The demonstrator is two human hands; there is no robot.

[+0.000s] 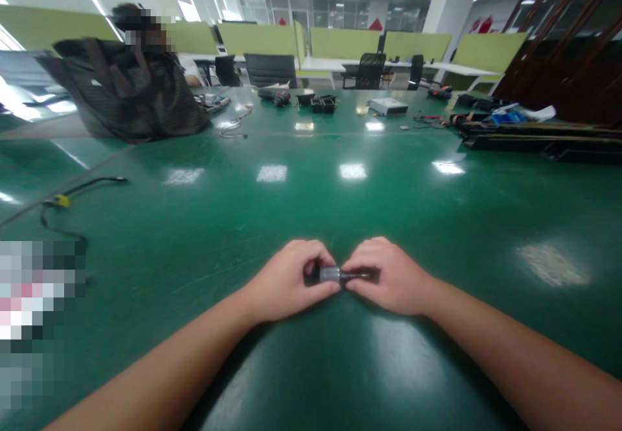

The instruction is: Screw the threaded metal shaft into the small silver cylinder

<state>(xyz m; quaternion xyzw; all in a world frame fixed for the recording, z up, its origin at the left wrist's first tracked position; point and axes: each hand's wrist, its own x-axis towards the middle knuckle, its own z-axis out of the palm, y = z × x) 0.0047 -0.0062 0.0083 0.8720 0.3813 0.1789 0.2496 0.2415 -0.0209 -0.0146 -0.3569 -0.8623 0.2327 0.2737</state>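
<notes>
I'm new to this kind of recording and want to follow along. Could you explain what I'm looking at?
There's no machine here: a person works with two bare hands. The single picture comes from a camera worn on the head, looking forward and down. The left grip and right grip meet at a small dark cylindrical object with a grey section, each holding one end; exactly what it is, I can't tell. Below lies a shiny green tabletop. On it, a black cable lies at left, a dark bag stands behind that, and assorted parts lie along the far side.
</notes>
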